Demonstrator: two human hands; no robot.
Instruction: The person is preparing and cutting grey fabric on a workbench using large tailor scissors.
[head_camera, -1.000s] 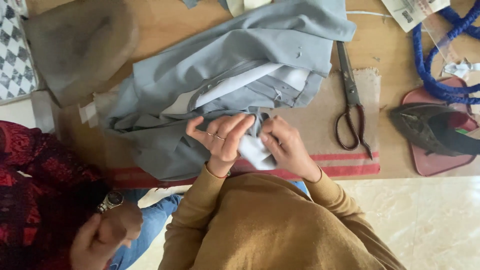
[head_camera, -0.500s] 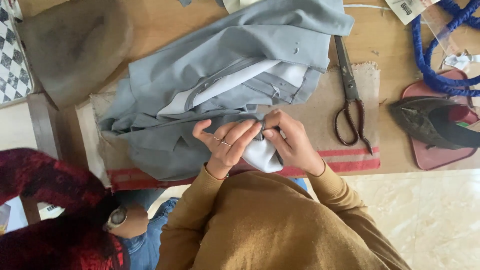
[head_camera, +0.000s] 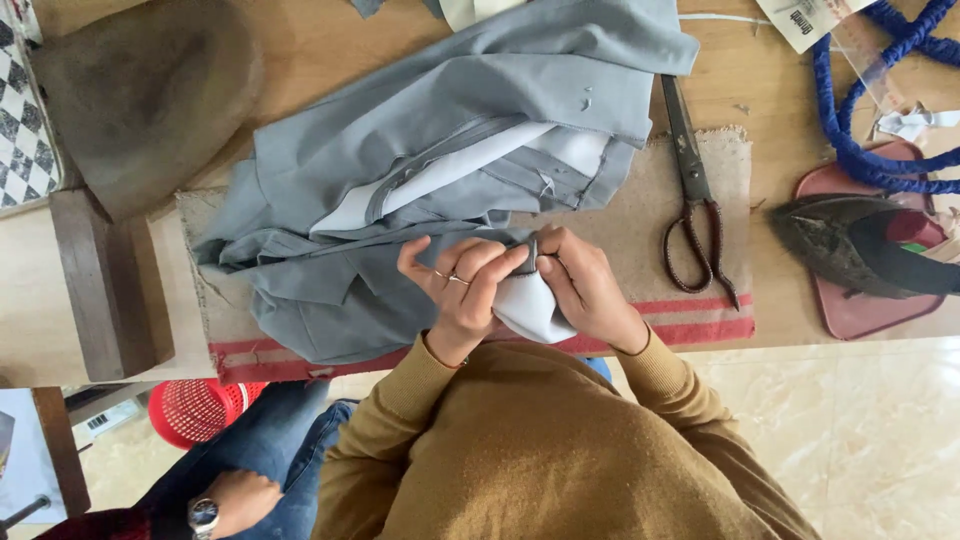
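Both hands — left hand, right hand — still pinch the grey garment edge over white lining. Left of the scissors, the fingers have drawn closer — fine work continuing.

Count, as seen from beside the bench: 1 grey garment, bunched mid-bench, w/ 1 white lining piece at its near edge. 2 hands on it, left hand & right hand, each pinching the cloth; 2 rings on the left. 1 pr scissors toward the right edge. 1 striped mat along the near edge. 1 blue cord, far right corner. 1 red tray at the right edge, 1 dark cloth piece on it. 1 brown padded block, far left corner. 1 wooden block at the left edge. 1 other person's hand, w/ 1 wristwatch. 1 red basket below the bench.
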